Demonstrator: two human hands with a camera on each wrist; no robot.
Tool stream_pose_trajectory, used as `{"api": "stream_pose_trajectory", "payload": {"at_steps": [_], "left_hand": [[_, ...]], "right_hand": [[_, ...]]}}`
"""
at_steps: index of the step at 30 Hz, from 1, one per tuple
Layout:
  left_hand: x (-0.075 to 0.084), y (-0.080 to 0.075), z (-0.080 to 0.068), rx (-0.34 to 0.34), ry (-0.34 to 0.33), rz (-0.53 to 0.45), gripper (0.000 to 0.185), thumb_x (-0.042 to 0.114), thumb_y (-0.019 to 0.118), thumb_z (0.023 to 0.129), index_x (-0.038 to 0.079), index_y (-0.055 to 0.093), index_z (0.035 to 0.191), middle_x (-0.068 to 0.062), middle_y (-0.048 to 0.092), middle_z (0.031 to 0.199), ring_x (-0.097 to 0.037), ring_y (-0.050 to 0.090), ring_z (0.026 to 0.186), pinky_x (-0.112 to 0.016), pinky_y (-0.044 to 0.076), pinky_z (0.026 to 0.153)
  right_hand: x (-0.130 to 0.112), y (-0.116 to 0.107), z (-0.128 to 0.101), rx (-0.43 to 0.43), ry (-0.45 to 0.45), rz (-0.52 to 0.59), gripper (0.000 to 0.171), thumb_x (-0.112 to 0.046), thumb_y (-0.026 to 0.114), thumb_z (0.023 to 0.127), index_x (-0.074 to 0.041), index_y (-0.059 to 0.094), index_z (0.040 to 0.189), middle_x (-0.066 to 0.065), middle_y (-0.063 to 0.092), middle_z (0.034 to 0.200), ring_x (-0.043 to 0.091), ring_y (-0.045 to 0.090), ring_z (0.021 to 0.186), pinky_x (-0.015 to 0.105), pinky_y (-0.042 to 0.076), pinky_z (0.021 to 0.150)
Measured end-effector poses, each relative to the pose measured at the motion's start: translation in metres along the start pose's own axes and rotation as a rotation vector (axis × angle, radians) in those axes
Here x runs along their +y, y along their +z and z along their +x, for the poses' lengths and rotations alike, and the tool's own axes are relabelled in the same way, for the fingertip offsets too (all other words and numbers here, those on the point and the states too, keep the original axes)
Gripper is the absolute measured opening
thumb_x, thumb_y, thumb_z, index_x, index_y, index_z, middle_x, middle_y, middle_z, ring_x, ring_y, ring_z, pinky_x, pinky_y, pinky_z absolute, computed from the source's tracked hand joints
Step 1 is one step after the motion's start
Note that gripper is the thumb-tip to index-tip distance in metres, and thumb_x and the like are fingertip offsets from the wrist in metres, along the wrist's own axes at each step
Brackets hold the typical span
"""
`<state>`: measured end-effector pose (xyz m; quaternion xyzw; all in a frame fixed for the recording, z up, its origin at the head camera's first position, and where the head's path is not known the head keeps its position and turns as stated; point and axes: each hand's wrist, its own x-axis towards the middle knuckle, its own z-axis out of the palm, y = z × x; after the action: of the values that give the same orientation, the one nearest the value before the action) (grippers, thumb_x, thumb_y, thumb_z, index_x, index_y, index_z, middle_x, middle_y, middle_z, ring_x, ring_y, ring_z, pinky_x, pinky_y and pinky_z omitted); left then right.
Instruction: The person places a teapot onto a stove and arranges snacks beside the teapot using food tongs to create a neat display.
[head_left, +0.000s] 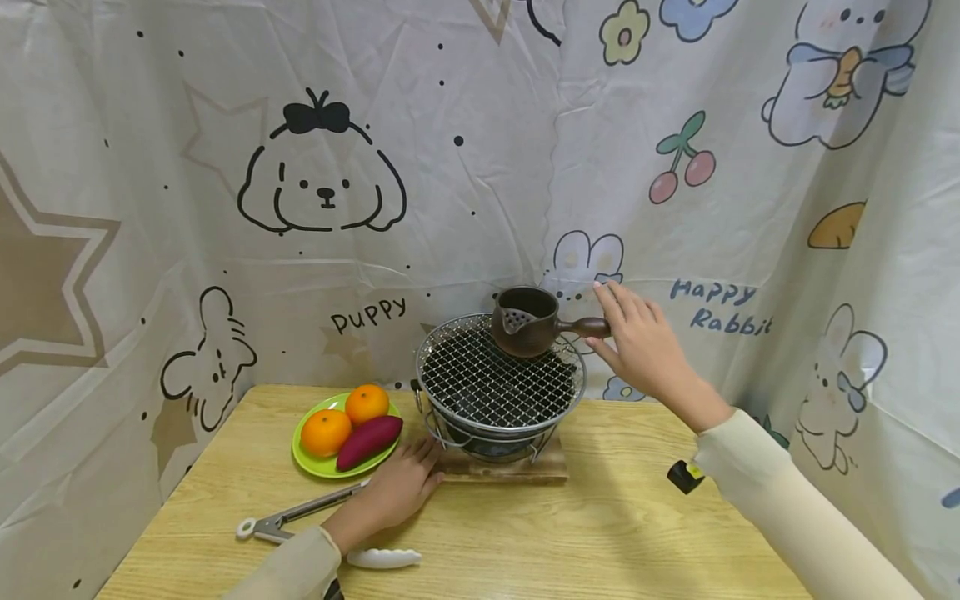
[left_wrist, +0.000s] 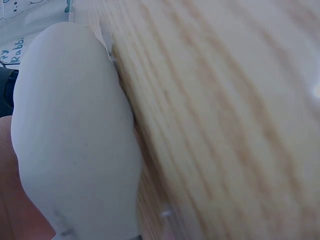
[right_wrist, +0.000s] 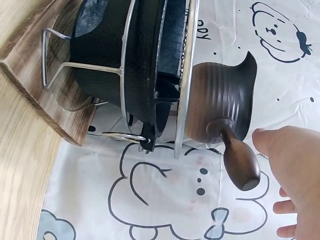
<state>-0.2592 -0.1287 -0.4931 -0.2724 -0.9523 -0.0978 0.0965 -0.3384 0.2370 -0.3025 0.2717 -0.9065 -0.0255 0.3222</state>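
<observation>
A dark brown side-handled teapot-like pot [head_left: 527,329], open on top with a pierced strainer at its spout, stands on the wire grate [head_left: 472,379] of a small black stove [right_wrist: 105,60]. My right hand [head_left: 637,342] hovers by the wooden-looking handle [right_wrist: 242,165], thumb and fingers spread; the right wrist view shows a gap between them. My left hand [head_left: 401,483] lies palm down on the table, fingertips at the left edge of the wooden board [head_left: 553,465] under the stove. Metal tongs [head_left: 311,507] lie beneath the left forearm. Their white grip [left_wrist: 75,130] fills much of the left wrist view.
Left of the stove, a green plate [head_left: 302,462] holds two oranges [head_left: 326,432] and a purple sweet potato [head_left: 370,442]. A printed curtain [head_left: 450,217] hangs behind the wooden table [head_left: 600,533]. A wire ring handle [right_wrist: 122,136] sticks out from the stove's side.
</observation>
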Motion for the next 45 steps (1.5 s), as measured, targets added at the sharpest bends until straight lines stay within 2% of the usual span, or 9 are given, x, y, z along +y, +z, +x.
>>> {"api": "stream_pose_trajectory", "payload": {"at_steps": [8,17,24,33,45], "left_hand": [[0.000,0.000,0.000,0.006,0.008,-0.008,0.050,0.023,0.055,0.104,-0.013,0.053,0.139,-0.030,0.055,0.144,-0.045,0.053,0.135,-0.060,0.039,0.115],[0.001,0.000,0.000,0.035,0.019,0.001,0.049,0.021,0.057,0.103,-0.013,0.055,0.138,-0.030,0.057,0.142,-0.045,0.055,0.133,-0.060,0.040,0.114],[0.000,0.001,-0.001,0.004,0.005,0.001,0.050,0.023,0.054,0.105,-0.012,0.053,0.140,-0.029,0.055,0.145,-0.045,0.053,0.136,-0.060,0.038,0.115],[0.001,0.000,0.000,0.018,0.008,-0.006,0.050,0.022,0.055,0.105,-0.013,0.053,0.140,-0.030,0.054,0.144,-0.045,0.052,0.136,-0.060,0.038,0.115],[0.000,-0.001,0.000,0.006,0.002,-0.022,0.050,0.022,0.055,0.105,-0.013,0.052,0.140,-0.031,0.054,0.145,-0.045,0.052,0.137,-0.060,0.038,0.115]], "right_hand": [[0.001,0.000,-0.009,-0.033,0.052,0.054,0.092,-0.037,0.067,0.098,0.003,0.013,0.161,0.028,0.032,0.160,0.046,0.037,0.144,0.062,0.034,0.115],[0.003,0.004,-0.024,-0.094,0.120,0.089,0.097,-0.040,0.065,0.098,0.004,0.006,0.161,0.030,0.025,0.163,0.048,0.034,0.145,0.063,0.029,0.118],[0.005,0.013,-0.037,-0.164,0.143,0.065,0.096,-0.042,0.063,0.099,0.005,0.006,0.161,0.031,0.026,0.161,0.050,0.034,0.144,0.063,0.027,0.119],[0.003,0.029,-0.057,-0.280,0.136,0.084,0.093,-0.046,0.059,0.101,0.006,0.011,0.160,0.033,0.030,0.159,0.051,0.035,0.144,0.065,0.031,0.117],[-0.016,0.054,-0.081,-0.292,0.077,0.114,0.087,-0.044,0.063,0.099,0.009,0.024,0.156,0.033,0.042,0.151,0.051,0.047,0.136,0.066,0.038,0.111]]}}
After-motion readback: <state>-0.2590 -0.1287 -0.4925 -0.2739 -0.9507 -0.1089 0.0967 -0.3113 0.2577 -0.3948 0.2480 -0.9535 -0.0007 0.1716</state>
